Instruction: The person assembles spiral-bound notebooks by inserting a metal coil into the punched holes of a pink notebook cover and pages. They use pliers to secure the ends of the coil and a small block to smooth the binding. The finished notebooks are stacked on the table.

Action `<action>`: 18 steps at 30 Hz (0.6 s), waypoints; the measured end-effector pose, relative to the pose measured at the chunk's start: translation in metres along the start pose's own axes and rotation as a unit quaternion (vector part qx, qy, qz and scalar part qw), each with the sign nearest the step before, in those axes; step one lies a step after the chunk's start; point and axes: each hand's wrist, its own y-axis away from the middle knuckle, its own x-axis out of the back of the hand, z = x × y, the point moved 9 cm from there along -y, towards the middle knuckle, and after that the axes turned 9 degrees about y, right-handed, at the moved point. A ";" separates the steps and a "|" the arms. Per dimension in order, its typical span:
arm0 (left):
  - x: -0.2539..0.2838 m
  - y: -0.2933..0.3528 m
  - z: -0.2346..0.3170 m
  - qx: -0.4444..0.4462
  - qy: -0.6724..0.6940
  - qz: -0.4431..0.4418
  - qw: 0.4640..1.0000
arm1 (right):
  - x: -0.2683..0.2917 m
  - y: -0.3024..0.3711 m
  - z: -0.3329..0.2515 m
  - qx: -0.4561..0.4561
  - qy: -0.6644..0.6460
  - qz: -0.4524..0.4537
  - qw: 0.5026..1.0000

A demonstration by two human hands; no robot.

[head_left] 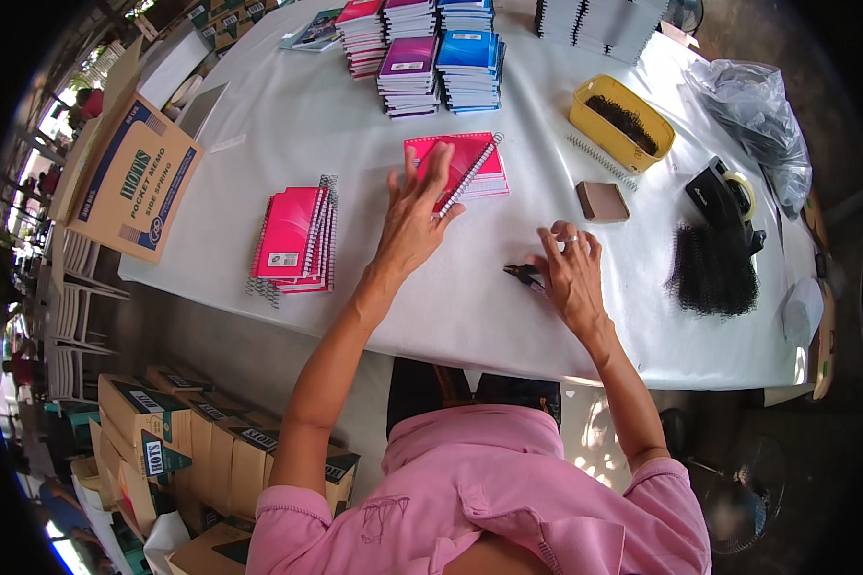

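My left hand (415,209) is over a pink spiral notebook (455,155), its fingers spread and its thumb by the near end of the slanted wire coil (470,174). Pink-edged pages lie under that notebook. In my right hand (573,273) is a small pair of dark pliers (524,276), jaws pointing left, with the handles mostly hidden by the palm. The fingers of this hand are loosely curled, and one wears a ring. To the left of my left hand sits a pile of pink notebooks (292,235), with coils sticking out at its edges.
Stacks of pink, purple and blue notebooks (470,62) stand at the far side. On the right are a yellow tub of dark coils (666,144), a loose coil (599,158), a brown block (602,201), a black tape dispenser (717,196) and dark bristly coils (710,273). A carton (134,182) stands left.
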 end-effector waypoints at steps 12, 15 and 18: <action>-0.001 0.007 0.000 0.012 -0.103 0.007 0.995 | 0.019 0.001 -0.027 0.035 -0.095 0.045 0.994; -0.002 0.006 0.005 0.019 -0.115 -0.005 0.993 | 0.041 -0.026 -0.054 0.053 -0.095 0.111 0.988; 0.002 0.004 0.006 0.031 -0.119 0.007 0.992 | 0.044 -0.044 -0.065 0.062 -0.084 0.138 0.985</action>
